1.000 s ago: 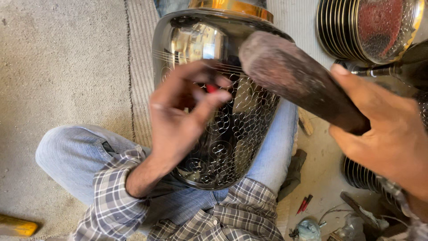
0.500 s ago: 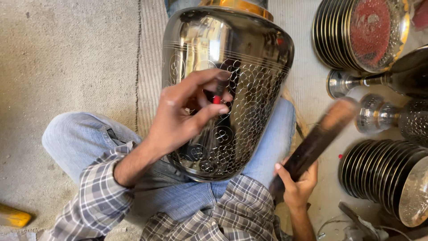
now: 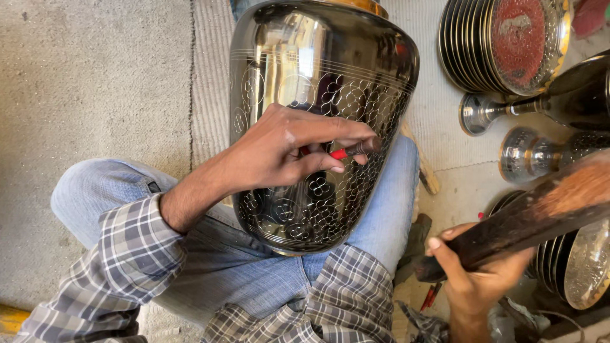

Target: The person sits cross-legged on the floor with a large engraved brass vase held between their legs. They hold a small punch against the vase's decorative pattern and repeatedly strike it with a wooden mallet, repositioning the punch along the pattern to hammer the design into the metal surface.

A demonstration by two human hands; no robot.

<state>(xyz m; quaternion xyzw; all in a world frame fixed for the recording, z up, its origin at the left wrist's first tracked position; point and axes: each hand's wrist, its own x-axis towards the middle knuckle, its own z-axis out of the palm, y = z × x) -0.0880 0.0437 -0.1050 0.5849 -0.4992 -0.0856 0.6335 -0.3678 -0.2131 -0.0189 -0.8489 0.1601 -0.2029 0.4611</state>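
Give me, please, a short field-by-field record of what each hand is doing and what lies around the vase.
Left hand: pinches a thin red-marked chisel, tip against the vase
Right hand: grips a dark wooden mallet, raised off to the side
Vase: shiny metal, engraved circle pattern, resting on the lap
Nearby: stacked plates, metal goblets

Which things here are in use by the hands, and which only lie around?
In use:
- metal vase, on the lap
- red-handled tool, in left hand
- wooden mallet, in right hand

Lying around:
- stacked plates
- metal goblets
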